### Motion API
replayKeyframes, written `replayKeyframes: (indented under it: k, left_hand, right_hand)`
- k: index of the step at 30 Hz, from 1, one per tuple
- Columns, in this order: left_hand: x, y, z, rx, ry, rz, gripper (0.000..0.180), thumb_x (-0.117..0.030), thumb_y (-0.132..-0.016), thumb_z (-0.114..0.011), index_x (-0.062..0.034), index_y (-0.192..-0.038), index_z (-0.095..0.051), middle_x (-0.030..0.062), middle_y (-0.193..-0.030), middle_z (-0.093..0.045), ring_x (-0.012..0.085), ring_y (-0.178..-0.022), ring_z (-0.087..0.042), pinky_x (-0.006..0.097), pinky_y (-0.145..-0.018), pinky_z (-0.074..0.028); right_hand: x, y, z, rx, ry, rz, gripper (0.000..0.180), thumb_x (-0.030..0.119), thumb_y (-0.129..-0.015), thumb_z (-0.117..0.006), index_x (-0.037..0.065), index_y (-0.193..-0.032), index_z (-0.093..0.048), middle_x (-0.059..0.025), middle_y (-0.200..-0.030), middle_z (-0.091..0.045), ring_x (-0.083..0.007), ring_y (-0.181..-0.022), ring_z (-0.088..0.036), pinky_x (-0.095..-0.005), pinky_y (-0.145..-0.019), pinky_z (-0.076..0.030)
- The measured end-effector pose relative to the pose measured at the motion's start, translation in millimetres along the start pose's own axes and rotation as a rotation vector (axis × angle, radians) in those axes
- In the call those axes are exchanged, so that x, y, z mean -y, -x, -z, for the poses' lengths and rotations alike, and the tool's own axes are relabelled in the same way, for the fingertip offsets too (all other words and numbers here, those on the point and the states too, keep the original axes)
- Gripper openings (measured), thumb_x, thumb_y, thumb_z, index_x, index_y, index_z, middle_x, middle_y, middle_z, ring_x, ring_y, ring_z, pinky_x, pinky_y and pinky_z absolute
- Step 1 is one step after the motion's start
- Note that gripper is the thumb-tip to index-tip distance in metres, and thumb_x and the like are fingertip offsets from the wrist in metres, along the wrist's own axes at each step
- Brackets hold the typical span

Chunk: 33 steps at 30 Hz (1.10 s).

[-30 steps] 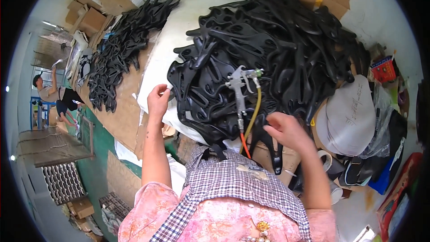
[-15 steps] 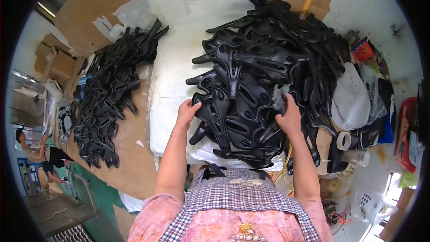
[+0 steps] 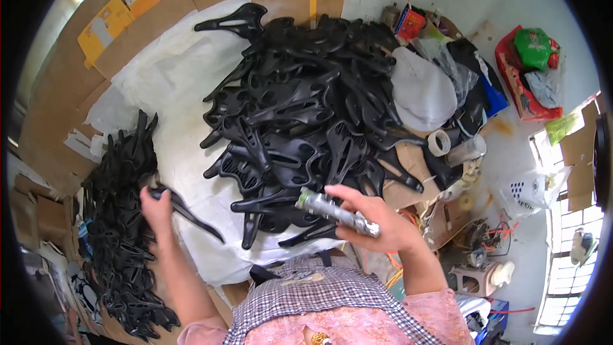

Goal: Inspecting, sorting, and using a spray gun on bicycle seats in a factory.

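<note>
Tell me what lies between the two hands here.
In the head view, white sheet spans between left hand, gripping a black plastic piece, and right hand, holding a metal spray tool.

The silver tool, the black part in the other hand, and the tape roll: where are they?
silver tool (image 3: pixel 337 211), head view, middle of its barrel.
black part (image 3: pixel 189 212), head view, its long narrow end.
tape roll (image 3: pixel 438 143), head view, its rim.

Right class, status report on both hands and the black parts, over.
Left hand grips one long black plastic part, beside the left-side pile. Right hand holds a silver metal spray tool. Big black heap lies ahead, nothing blocking.
</note>
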<state>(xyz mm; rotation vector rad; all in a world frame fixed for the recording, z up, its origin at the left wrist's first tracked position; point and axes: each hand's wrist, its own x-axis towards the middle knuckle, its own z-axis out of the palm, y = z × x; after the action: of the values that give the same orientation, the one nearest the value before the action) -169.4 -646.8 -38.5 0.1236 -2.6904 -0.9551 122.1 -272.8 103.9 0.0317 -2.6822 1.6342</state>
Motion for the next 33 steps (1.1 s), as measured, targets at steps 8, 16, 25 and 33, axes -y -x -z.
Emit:
replayKeyframes:
  k: [8,16,25,33]
  left_hand:
    - [136,-34,-127,0.391,0.095,0.403,0.067,-0.045,-0.075,-0.069,0.0087,-0.113,-0.054,0.0187,-0.109,-0.06,0.0278,-0.1,-0.058,0.034,-0.089,-0.044]
    - [69,-27,-164,0.715,0.704,0.968,0.029,-0.027,-0.078,-0.07,-0.0035,-0.088,-0.058,0.0085,-0.074,-0.058,0.021,-0.052,-0.056,0.034,-0.042,-0.047]
    - [49,-37,-163,0.556,1.109,1.216,0.016,-0.011,-0.083,-0.061,-0.0013,-0.093,-0.052,0.0133,-0.076,-0.057,0.0244,-0.059,-0.058,0.032,-0.048,-0.047]
    - [59,-60,-178,0.895,1.072,1.472,0.036,-0.026,-0.085,-0.062,-0.0031,-0.099,-0.038,0.02,-0.083,-0.059,0.027,-0.066,-0.058,0.03,-0.048,-0.043]
  right_hand:
    - [63,7,-40,0.071,-0.344,0.07,0.068,0.001,-0.071,-0.069,-0.002,-0.132,-0.04,-0.0161,-0.105,-0.061,-0.022,-0.085,-0.062,-0.0314,-0.076,-0.048]
    - [79,-21,-101,0.024,-0.326,-0.024,0.066,0.006,-0.073,-0.07,-0.005,-0.13,-0.039,-0.016,-0.097,-0.061,-0.0254,-0.094,-0.06,-0.0361,-0.086,-0.044]
    - [84,-79,-153,-0.04,-0.46,-0.075,0.063,0.005,-0.078,-0.066,-0.002,-0.133,-0.036,-0.0165,-0.102,-0.059,-0.0248,-0.094,-0.059,-0.0386,-0.086,-0.044]
    - [83,-114,-187,-0.005,-0.265,-0.078,0.06,0.0,-0.08,-0.063,0.0,-0.134,-0.037,-0.0127,-0.101,-0.06,-0.02,-0.095,-0.058,-0.0336,-0.086,-0.045]
